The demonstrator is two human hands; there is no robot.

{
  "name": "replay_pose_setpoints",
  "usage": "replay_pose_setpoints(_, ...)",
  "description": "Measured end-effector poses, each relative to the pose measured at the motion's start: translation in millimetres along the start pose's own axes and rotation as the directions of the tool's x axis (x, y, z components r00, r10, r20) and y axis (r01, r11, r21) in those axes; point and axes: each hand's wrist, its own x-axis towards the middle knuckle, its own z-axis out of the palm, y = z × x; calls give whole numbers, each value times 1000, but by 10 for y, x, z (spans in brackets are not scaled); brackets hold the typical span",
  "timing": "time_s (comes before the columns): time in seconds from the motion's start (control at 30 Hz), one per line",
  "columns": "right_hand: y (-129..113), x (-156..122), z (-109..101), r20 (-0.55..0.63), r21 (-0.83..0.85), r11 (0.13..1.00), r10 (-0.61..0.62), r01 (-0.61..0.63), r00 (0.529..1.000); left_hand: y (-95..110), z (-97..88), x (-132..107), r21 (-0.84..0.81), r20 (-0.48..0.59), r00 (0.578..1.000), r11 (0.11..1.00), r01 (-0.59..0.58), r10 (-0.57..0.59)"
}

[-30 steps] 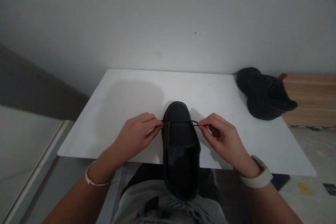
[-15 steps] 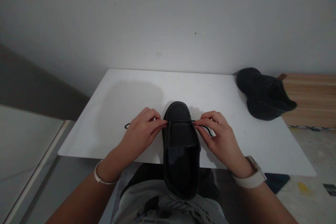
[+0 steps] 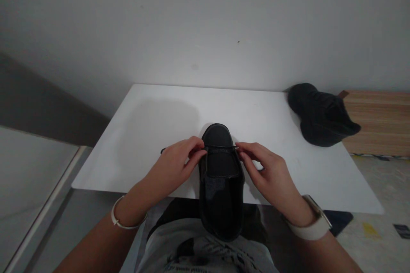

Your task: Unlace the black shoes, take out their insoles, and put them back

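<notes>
A black shoe points away from me, its toe on the white table and its heel jutting past the front edge. Across the shoe, just behind the toe cap, runs a thin black shoelace. On the shoe's left side my left hand pinches the lace between thumb and fingers; a loose bit of lace pokes out behind that hand. My right hand is closed in a pinch on the lace at the shoe's right side, where a light-coloured tip seems to show. The rest of the right end is hidden by the hand.
A second black shoe lies at the right rear corner of the white table. The wall rises behind the table. Beyond the right side is a wood-grain surface, and a white panel stands at the left.
My right fingers have shifted along the lace, and its end no longer trails visibly beside that hand. My left fingertips have moved slightly inward over the shoe's edge. The shoe has stayed put.
</notes>
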Motion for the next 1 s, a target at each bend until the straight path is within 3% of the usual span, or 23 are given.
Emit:
replay_pose_setpoints(0.13, -129, 20, -79, 62, 6, 1000, -12, 11, 998, 136, -53, 55, -103, 81, 996, 994, 29, -21)
replay_pose_setpoints(0.37, -322, 166, -101, 225, -268, 962, 15, 47, 974, 265, -100, 237, 97, 221, 975, 995, 1, -22)
replay_pose_setpoints(0.5, -361, 240, -12, 263, -449, 892, 90, 40, 961, 280, -169, 392, 160, 321, 947, 987, -25, -28)
replay_pose_setpoints(0.67, -380, 278, 49, 267, -523, 851, 111, 48, 957, 264, -248, 537, 206, 434, 901, 974, -92, -7)
replay_pose_setpoints(0.83, -388, 274, 53, 246, -520, 854, 139, 10, 959, 250, -251, 579, 238, 475, 880, 958, -160, 29)
replay_pose_setpoints(1.0, -398, 256, 41, 237, -527, 850, 138, 8, 962, 291, -231, 526, 330, 428, 903, 922, -202, 44)
